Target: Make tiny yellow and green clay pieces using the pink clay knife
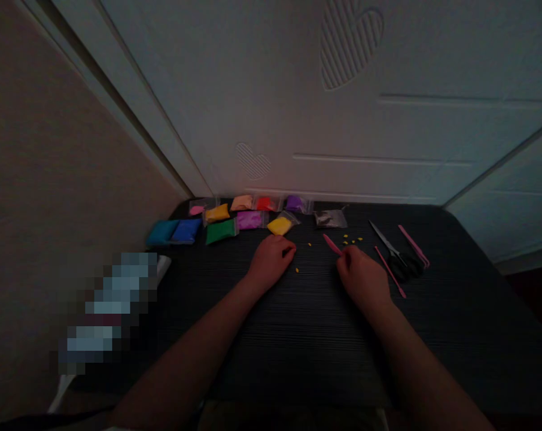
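Right hand [363,274] — fingers gripping pink blade-shaped tool [331,244], yellow bits [353,242] near it. Left hand [272,258] — fingers curled by yellow packet [280,225], can't tell if pinching anything.

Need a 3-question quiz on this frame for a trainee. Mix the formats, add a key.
1. Which hand holds the pink knife-shaped tool?
2. True or false: the blue packet lies between the teal packet and the green packet.
3. Fill in the color: the packet nearest the left hand is ____.

Key:
1. The right hand.
2. True.
3. Yellow; the yellow packet lies just beyond that hand.
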A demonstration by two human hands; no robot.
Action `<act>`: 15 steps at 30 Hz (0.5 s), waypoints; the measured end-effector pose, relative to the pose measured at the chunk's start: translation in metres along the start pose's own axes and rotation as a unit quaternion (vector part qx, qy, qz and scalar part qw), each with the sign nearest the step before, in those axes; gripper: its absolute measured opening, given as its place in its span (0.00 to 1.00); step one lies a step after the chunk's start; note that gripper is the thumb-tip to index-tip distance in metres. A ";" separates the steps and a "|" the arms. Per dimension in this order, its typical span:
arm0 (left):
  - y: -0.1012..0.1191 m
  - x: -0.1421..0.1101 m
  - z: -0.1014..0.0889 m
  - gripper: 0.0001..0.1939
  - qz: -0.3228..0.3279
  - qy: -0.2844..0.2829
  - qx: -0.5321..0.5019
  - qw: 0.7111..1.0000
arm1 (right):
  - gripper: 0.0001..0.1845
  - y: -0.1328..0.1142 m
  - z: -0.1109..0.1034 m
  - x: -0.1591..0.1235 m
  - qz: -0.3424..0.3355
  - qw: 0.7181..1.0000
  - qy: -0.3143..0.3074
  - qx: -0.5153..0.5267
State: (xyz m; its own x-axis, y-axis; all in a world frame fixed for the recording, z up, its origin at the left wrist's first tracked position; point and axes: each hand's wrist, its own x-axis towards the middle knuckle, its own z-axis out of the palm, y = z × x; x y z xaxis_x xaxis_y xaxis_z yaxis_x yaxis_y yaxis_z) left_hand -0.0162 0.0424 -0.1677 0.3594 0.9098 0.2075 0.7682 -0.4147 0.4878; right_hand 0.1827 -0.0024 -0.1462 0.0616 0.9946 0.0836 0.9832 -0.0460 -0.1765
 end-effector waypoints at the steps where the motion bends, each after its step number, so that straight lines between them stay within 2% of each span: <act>1: 0.000 -0.001 0.001 0.11 0.006 0.003 0.011 1.000 | 0.11 -0.001 0.000 0.000 0.005 1.000 -0.003 0.005; 6: -0.005 -0.006 -0.002 0.12 0.044 -0.001 0.043 0.998 | 0.10 -0.004 0.000 0.001 0.008 1.000 -0.020 0.022; 15: -0.006 -0.014 -0.013 0.14 0.089 -0.045 0.068 0.993 | 0.10 -0.001 0.004 0.002 0.001 0.999 -0.007 0.043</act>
State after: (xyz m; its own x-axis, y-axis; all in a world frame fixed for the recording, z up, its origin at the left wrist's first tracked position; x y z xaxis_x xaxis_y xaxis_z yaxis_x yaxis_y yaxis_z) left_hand -0.0324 0.0322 -0.1623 0.5371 0.8191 0.2015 0.7501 -0.5730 0.3302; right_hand 0.1807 -0.0004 -0.1498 0.0601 0.9957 0.0701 0.9646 -0.0399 -0.2607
